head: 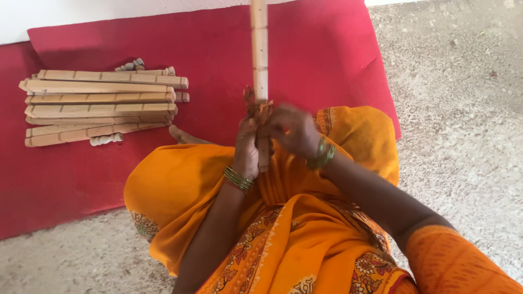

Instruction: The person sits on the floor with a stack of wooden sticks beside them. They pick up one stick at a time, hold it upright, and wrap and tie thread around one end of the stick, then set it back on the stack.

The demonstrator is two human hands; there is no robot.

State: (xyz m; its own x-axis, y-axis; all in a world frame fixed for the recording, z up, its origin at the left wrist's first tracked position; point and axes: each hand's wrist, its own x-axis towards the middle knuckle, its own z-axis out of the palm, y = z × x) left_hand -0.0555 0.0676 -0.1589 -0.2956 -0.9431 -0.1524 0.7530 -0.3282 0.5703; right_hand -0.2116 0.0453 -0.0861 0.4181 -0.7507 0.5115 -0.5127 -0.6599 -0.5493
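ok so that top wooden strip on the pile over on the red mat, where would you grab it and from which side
Probably near the middle of the top wooden strip, coming straight down from above with fingers across its narrow width. It lies flat and lengthwise on the pile on the red mat, its long edges exposed, so a mid-length pinch should keep it balanced. Both the left hand and right hand are busy on the long notched stick.

Brightness: even, soft daylight; colours saturated, nothing dim.
Glare: white strip along the top edge, far above the fingers, is washed out.
Shadows: faint and diffuse; a soft dark band on the red mat [327, 60] just beyond the fingers.
Blur: the right hand [291, 130] is smeared by motion; the left hand [248, 149] is sharper.
Focus: wooden slats [101, 106] left of the fingers are crisp.
Distortion: mild wide-angle stretch at the edges.
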